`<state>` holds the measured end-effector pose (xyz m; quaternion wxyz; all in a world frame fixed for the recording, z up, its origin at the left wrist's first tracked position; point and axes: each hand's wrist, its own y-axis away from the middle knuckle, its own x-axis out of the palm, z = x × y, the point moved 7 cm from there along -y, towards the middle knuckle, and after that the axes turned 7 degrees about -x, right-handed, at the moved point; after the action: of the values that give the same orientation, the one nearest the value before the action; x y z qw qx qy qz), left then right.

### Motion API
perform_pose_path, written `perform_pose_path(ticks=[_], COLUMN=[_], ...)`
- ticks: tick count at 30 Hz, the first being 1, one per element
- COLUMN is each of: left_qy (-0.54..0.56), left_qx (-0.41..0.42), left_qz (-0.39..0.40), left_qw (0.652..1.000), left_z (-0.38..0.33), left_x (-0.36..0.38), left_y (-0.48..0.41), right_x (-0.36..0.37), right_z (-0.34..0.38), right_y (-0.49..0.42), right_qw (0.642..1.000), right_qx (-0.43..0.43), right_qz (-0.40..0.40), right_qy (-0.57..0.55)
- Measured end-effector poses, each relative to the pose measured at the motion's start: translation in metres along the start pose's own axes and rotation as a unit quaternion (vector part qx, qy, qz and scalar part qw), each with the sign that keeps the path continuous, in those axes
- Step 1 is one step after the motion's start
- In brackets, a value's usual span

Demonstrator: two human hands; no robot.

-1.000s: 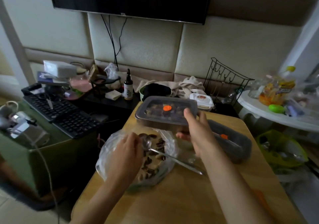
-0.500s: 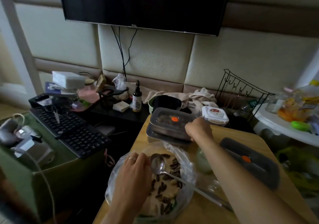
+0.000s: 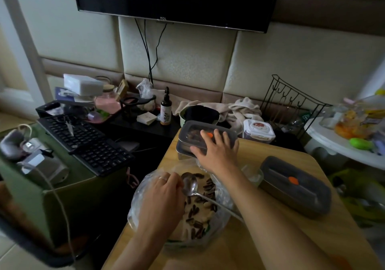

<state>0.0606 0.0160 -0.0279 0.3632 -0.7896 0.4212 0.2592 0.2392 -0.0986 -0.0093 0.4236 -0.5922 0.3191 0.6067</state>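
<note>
A grey-lidded metal container [image 3: 188, 133] with an orange valve sits at the far left corner of the wooden table [image 3: 270, 238]. My right hand [image 3: 216, 152] lies flat on its lid, fingers spread and straight. Nearer me a clear plastic bag [image 3: 137, 197] holds dark and pale nuts [image 3: 198, 213]. My left hand [image 3: 161, 201] grips the bag's left rim with curled fingers. A metal spoon [image 3: 189, 184] rests in the bag's mouth, its handle running right under my right forearm.
A second grey-lidded container [image 3: 295, 186] lies to the right on the table. Behind are a small white tub [image 3: 258, 131], a cloth heap, a dropper bottle [image 3: 166, 111] and a black wire rack [image 3: 291, 101]. Two keyboards [image 3: 83, 140] sit on a green box at left.
My right hand has set the lidded container down at the table's far corner and now lies flat on its lid. The camera has moved closer. My left hand stays on the bag.
</note>
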Motion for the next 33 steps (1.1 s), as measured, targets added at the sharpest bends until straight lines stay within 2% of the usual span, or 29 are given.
perform_pose_path(ticks=[2,4,5,7,9,10,12,14,17,21,24,26,30,33], left_qy=[0.002,0.005,0.006,0.001,0.003,0.006,0.010,0.024,0.017,0.031,0.045,0.062,0.116,0.181], left_qx=[0.007,0.010,0.010,0.008,0.010,0.016,0.040,0.057,0.085,0.105,0.101,0.092,0.056,-0.012], left_qz=[0.001,0.000,-0.002,-0.003,-0.002,-0.001,0.004,0.014,0.020,0.017,0.025,0.029,0.025,0.076], left_qw=[1.000,1.000,1.000,1.000,1.000,1.000,0.999,0.998,0.996,0.994,0.994,0.993,0.991,0.980], left_z=[-0.003,-0.005,-0.006,-0.008,-0.013,-0.018,-0.029,-0.036,-0.050,-0.070,-0.076,-0.080,-0.087,-0.088], left_x=[-0.001,-0.002,-0.003,-0.002,-0.001,0.000,0.004,0.011,0.021,0.027,0.030,0.030,0.026,0.033], left_y=[0.002,0.004,0.004,0.005,0.009,0.011,0.016,0.019,0.025,0.039,0.048,0.054,0.061,0.066], right_x=[-0.001,-0.009,-0.017,-0.039,-0.056,-0.057,-0.053,-0.043,-0.027,-0.007,-0.001,-0.001,-0.016,-0.031], right_z=[-0.002,-0.006,-0.013,-0.039,-0.079,-0.103,-0.151,-0.194,-0.237,-0.254,-0.258,-0.262,-0.268,-0.248], right_y=[-0.002,-0.001,0.004,0.024,0.059,0.077,0.115,0.151,0.201,0.223,0.235,0.248,0.280,0.305], right_qw=[0.999,0.995,0.987,0.959,0.938,0.930,0.919,0.898,0.853,0.766,0.698,0.673,0.664,0.704], right_qx=[-0.007,-0.025,-0.028,-0.010,0.059,0.112,0.238,0.360,0.462,0.444,0.439,0.431,0.372,0.311], right_qz=[0.031,0.025,-0.009,-0.141,-0.276,-0.310,-0.304,-0.249,-0.192,-0.204,-0.199,-0.210,-0.238,-0.206], right_qy=[-0.014,-0.093,-0.159,-0.246,-0.200,-0.161,-0.080,-0.050,-0.146,-0.418,-0.529,-0.563,-0.604,-0.604])
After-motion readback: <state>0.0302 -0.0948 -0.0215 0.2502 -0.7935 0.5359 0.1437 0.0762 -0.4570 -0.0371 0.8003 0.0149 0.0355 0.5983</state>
